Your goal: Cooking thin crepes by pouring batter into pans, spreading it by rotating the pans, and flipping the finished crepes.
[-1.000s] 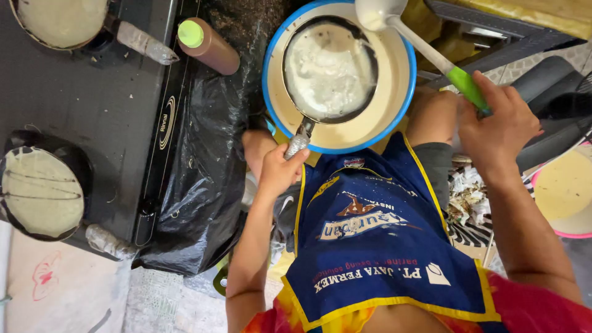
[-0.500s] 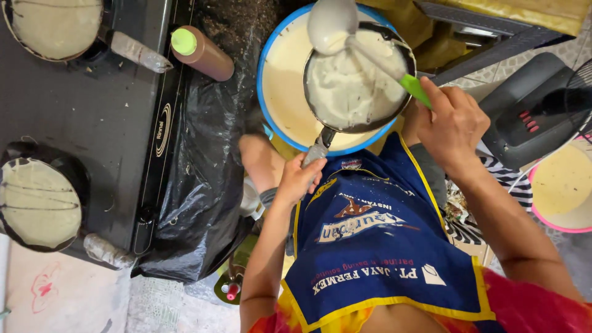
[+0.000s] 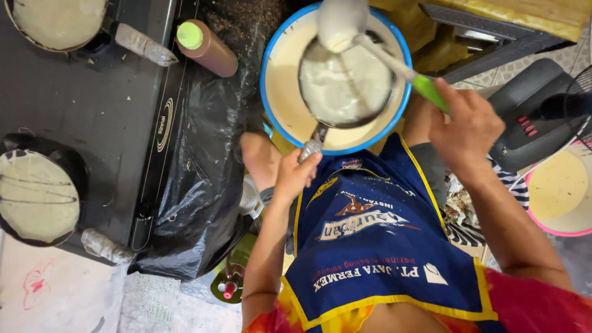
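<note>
Now the ladle [image 3: 336, 21], grasped in the right hand [image 3: 465, 126], has risen to 12 o'clock over the small pan [image 3: 345, 86], and batter falls into it. The left hand [image 3: 296, 176] is clenched on the pan handle above the blue-rimmed basin [image 3: 277, 55], so the pan is filling.

Blue-rimmed basin [image 3: 269, 68] of cream batter, green-handled ladle [image 3: 428, 91], navy yellow-edged apron [image 3: 376, 240], black stove [image 3: 92, 117].

Single head-worn view, straight down, close over the lap (no second view).

Makeshift floor kitchen, black two-burner stove [image 3: 111, 123], batter pans [image 3: 38, 196], blue-rimmed batter basin [image 3: 277, 92]
</note>
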